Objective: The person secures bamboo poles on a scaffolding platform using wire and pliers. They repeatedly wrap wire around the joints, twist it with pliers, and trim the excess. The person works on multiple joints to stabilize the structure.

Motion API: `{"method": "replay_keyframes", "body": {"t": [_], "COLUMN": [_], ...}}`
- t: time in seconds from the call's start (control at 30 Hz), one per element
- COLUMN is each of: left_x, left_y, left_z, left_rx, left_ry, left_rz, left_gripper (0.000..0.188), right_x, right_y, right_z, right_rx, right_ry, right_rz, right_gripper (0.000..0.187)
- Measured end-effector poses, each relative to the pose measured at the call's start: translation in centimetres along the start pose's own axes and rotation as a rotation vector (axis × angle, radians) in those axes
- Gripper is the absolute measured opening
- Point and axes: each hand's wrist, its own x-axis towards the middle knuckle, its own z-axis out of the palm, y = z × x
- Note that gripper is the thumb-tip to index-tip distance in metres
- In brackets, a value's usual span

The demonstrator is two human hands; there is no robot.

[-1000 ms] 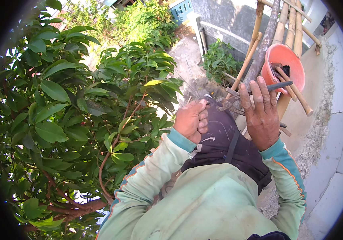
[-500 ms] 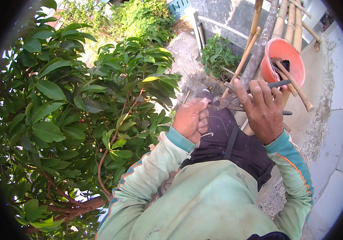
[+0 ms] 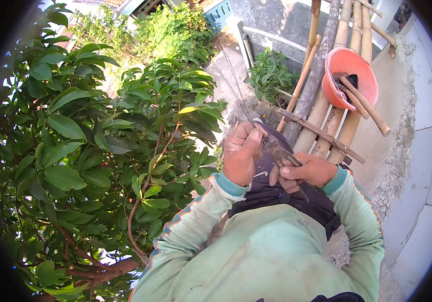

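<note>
My left hand (image 3: 240,155) is closed, pinching thin wires (image 3: 232,85) whose long ends rise up and away from the fingers. My right hand (image 3: 310,172) wraps round the handles of dark metal pincers (image 3: 282,155). The pincers' head points up and left, close beside my left fingertips, and their handles run down toward my lap. Whether the jaws touch the wire I cannot make out. Both hands are over my dark trousers (image 3: 296,194).
Bamboo poles (image 3: 320,118) slope away at the right, with a flat bar (image 3: 321,135) lying across them. On them rests a pink bucket (image 3: 369,80) holding wooden-handled tools (image 3: 367,104). A leafy tree (image 3: 85,166) fills the left; a pale wall (image 3: 417,176) curves along the right.
My right hand has come down and left, turning the pincers so their handles point toward me. Long wire ends now show above my left hand, and the bar across the poles is uncovered.
</note>
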Motion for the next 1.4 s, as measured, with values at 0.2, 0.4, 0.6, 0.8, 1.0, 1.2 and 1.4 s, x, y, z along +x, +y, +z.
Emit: {"method": "replay_keyframes", "body": {"t": [0.2, 0.4, 0.6, 0.8, 1.0, 1.2, 1.4], "left_x": [0.2, 0.3, 0.3, 0.7, 0.8, 0.8, 0.5], "left_y": [0.0, -0.1, -0.8, -1.4, -2.3, -2.3, -1.9], "left_z": [0.1, 0.3, 0.3, 0.7, 0.0, 0.5, -0.1], "left_rx": [-0.15, -0.12, -0.071, -0.042, -0.02, -0.021, 0.023], "left_ry": [0.254, 0.386, 0.406, 0.47, 0.446, 0.512, 0.421], "left_rz": [-0.212, -0.193, -0.139, -0.14, -0.093, -0.159, -0.093], "left_gripper": [0.013, 0.012, 0.013, 0.015, 0.016, 0.015, 0.014], "right_x": [0.5, 0.9, 2.3, 3.5, 3.8, 3.5, 2.9], "right_y": [0.5, 0.9, 1.0, 0.6, 1.1, 0.5, 0.2], "right_z": [1.5, 3.5, 3.0, 2.8, 2.4, 2.4, 1.7], "right_rx": [-0.702, -1.202, -1.77, -1.875, -1.9, -2.001, -1.954], "right_ry": [0.516, 0.944, 1.268, 1.331, 1.317, 1.295, 1.178], "right_rz": [-0.111, -0.11, -0.194, -0.221, -0.207, -0.204, -0.207], "right_gripper": [0.028, 0.056, 0.061, 0.055, 0.055, 0.053, 0.028]}}
